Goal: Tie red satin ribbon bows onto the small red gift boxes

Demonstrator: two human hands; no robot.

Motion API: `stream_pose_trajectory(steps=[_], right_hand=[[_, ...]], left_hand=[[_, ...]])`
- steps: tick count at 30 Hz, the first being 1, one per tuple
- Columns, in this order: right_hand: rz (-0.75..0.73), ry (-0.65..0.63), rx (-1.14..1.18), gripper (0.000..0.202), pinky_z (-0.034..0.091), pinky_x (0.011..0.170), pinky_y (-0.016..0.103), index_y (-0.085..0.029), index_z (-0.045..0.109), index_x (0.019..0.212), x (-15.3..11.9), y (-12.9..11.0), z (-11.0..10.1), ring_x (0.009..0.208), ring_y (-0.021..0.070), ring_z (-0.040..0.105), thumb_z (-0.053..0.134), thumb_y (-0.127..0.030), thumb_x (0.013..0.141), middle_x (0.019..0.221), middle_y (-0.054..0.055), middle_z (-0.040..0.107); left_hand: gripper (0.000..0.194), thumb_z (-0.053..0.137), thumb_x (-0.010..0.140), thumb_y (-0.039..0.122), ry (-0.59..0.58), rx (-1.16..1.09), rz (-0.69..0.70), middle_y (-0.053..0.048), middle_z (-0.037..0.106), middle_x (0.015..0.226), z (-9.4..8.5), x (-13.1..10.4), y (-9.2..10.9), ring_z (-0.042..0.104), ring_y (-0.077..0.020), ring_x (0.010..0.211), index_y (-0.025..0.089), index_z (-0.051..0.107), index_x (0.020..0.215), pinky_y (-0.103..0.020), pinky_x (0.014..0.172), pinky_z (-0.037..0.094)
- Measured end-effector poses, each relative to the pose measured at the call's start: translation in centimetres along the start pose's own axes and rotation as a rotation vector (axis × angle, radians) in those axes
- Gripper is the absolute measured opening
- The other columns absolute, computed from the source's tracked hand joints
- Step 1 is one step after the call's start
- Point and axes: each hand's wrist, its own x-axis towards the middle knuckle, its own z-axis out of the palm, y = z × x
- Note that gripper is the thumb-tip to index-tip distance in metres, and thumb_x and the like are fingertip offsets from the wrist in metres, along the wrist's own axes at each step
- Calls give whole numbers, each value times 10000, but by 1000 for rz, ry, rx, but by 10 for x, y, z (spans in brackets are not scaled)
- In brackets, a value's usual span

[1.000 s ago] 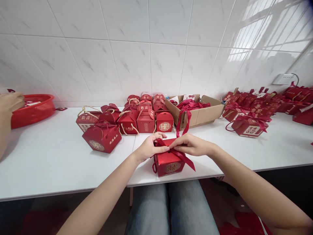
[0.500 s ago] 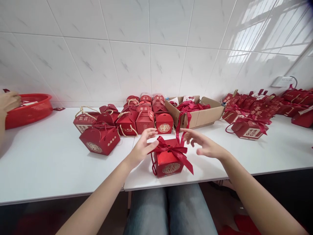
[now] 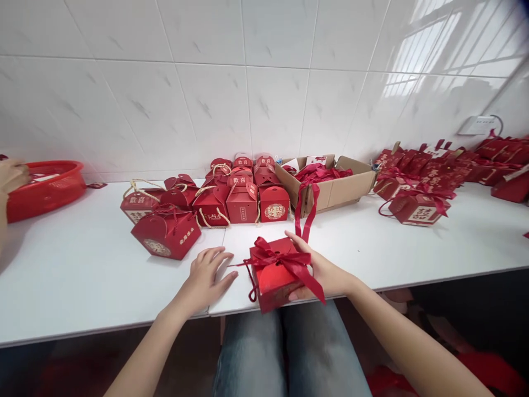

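Note:
A red gift box (image 3: 275,278) with a red ribbon bow on top stands tilted near the table's front edge. My right hand (image 3: 322,273) grips its right side, the thumb low at the front and the fingers behind. To the left of this box, my left hand (image 3: 206,278) is over the white table with its fingers apart, holding nothing. Behind, a cardboard box (image 3: 341,193) holds a heap of red ribbon (image 3: 322,173), and one strand hangs over its front onto the table.
Several red boxes with cord handles (image 3: 242,201) stand by the wall, with another bow-tied red box (image 3: 167,231) in front. More red boxes (image 3: 421,207) are at the right. At the far left another person's hand (image 3: 14,175) is at a red basket (image 3: 49,196).
My right hand has come down and taken hold of the bow-tied box, which is now tilted and slightly further left. My left hand has moved left and down, away from the box.

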Motion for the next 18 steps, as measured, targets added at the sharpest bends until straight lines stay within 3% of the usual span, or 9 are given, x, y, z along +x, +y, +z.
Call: stream_pose_trajectory(steps=[3,5,6,9,10,11,12,15,18], right_hand=[[12,-3,-16,1226,306,1099,394,-237,23,1497,-27,2,-15,1342,279,348,824,-392,581,1502,140,258],[99,92,-42,1230,344,1068,416,-226,-15,1495,-50,12,-35,1293,294,413,801,-420,595,1477,149,304],[192,205,-80,1226,367,1045,435,-206,-55,1492,-61,19,-46,1264,305,443,772,-452,621,1457,166,335],[663,957,-521,1196,296,1048,530,-68,-90,1478,-85,47,-79,1315,394,330,670,-550,690,1459,272,255],[825,1130,-688,1195,241,1065,552,-18,-62,1472,-90,57,-87,1346,424,248,653,-574,693,1473,304,182],[938,1142,-797,1133,216,1073,550,7,10,1472,-93,66,-93,1359,434,207,610,-595,724,1475,315,158],[1023,1072,-865,1014,200,1081,540,1,121,1469,-95,74,-97,1363,429,199,545,-603,773,1472,305,183],[1132,778,-928,738,183,1090,505,-104,370,1413,-97,88,-100,1365,403,220,345,-608,876,1463,235,280],[1175,721,-954,732,182,1090,491,-150,365,1424,-96,89,-99,1370,402,213,278,-635,883,1484,210,260]], left_hand=[[417,484,843,510,13,21,-14,-93,513,1314,0,1,-3,440,-283,1229,262,569,1167,-483,1006,369],[409,502,827,507,35,35,-11,-96,535,1294,1,2,-5,472,-295,1199,259,589,1141,-488,987,387],[404,511,820,502,46,41,1,-97,545,1284,2,2,-6,484,-299,1189,259,597,1130,-488,981,392],[402,524,804,496,63,58,33,-96,554,1277,4,3,-9,503,-301,1173,263,608,1121,-487,979,394],[406,523,803,498,63,62,35,-93,552,1282,4,3,-10,503,-302,1175,266,607,1125,-487,979,393],[410,519,803,502,60,65,34,-91,551,1284,5,4,-11,501,-302,1178,267,605,1128,-487,980,392],[415,515,802,506,59,68,33,-89,553,1282,5,4,-13,499,-303,1181,267,603,1129,-487,981,390],[433,505,795,523,68,76,35,-85,562,1271,9,6,-17,498,-308,1185,260,605,1124,-487,987,383],[436,508,786,528,82,85,53,-85,573,1245,15,9,-15,505,-311,1173,251,610,1107,-482,982,395]])
